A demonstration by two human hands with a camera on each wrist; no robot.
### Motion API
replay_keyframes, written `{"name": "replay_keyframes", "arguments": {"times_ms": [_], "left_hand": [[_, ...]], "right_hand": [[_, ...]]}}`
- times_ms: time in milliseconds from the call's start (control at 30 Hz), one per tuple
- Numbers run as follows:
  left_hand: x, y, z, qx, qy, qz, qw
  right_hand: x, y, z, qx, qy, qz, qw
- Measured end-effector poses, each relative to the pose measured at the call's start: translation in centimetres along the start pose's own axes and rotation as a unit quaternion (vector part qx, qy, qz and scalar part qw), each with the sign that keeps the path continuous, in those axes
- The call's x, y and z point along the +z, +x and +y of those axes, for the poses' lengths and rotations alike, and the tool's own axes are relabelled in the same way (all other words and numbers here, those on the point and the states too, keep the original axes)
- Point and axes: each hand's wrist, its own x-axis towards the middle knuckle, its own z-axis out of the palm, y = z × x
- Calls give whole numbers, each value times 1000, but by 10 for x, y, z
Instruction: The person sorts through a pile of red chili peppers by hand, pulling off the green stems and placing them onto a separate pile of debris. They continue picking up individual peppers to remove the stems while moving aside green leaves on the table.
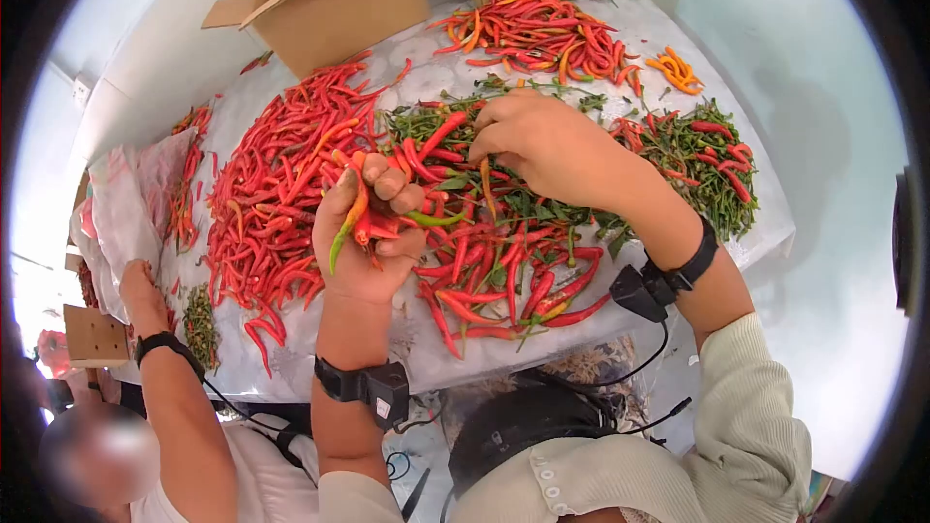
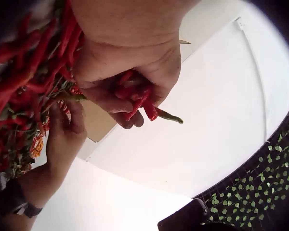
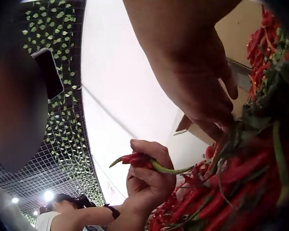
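Over tbl (image 1: pixel 772 196), L fingers (image 1: pixel 390 184) grip chillies (image 1: pixel 357 205), 1 pointing twd wearer (image 1: pixel 610 476); R fingers (image 1: pixel 492 138) pinch orange chilli (image 1: pixel 487 188), likewise.

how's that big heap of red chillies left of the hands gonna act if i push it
The heap of red chillies will probably shift and spill as separate pieces, since they lie loosely piled. Their smooth, shiny skins suggest easy sliding, though the curved, overlapping shapes may snag a little and probably won't roll far.
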Motion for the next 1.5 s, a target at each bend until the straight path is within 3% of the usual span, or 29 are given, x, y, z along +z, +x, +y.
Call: {"name": "replay_keyframes", "arguments": {"times_ms": [100, 200, 233, 267, 300, 333, 433, 567, 600, 633, 700, 800, 933, 1067, 1200, 1300, 1400, 1467, 1500], "left_hand": [[7, 1, -4, 31, 28, 89, 995], [8, 0, -5, 16, -12, 90, 996], [6, 0, -5, 2, -28, 84, 996], [0, -1, -7, -6, -32, 52, 998], [-1, -2, -8, -11, -3, 68, 998], [1, -2, -11, -16, 26, 84, 996], [11, -1, -16, -37, 71, 154, 985], [9, -4, -23, -62, 111, 207, 970], [12, -3, -27, -58, 142, 216, 964], [13, -1, -28, -55, 175, 223, 957], [12, -3, -28, -77, 185, 198, 960], [25, -6, -29, -93, 241, 187, 948], [23, -6, -30, -96, 264, 151, 948], [23, -9, -29, -84, 272, 175, 943], [19, -10, -31, -117, 287, 123, 943], [16, -8, -29, -113, 294, 108, 943], [4, -10, -27, -116, 283, 134, 943], [-4, -6, -24, -135, 248, 189, 941], [-11, -4, -23, -132, 240, 178, 945]], "right_hand": [[14, 5, 10, -6, 2, -12, 1000], [4, -3, 14, 32, 22, -16, 999], [0, -3, 12, 90, 93, -2, 992], [-5, -2, 9, 145, 161, 14, 976], [-7, -2, 7, 199, 228, 32, 953], [-8, -2, 6, 198, 321, 40, 925], [-4, -1, 2, 149, 435, 56, 886], [-11, -1, -16, 212, 545, 19, 811], [-6, -3, -16, 196, 522, 45, 829], [-6, -3, -17, 197, 550, 45, 810], [-9, -3, -21, 235, 493, 55, 836], [-7, -3, -22, 98, 362, 40, 926], [-7, -5, -35, 99, 357, 37, 928], [0, -9, -32, 101, 384, 20, 918], [16, -12, -21, 127, 525, -52, 840], [15, -13, -29, 180, 657, -54, 730], [22, -10, -33, 202, 554, 24, 807], [14, -12, -42, 117, 293, 144, 938], [11, -12, -46, 70, 150, 200, 966]]}}
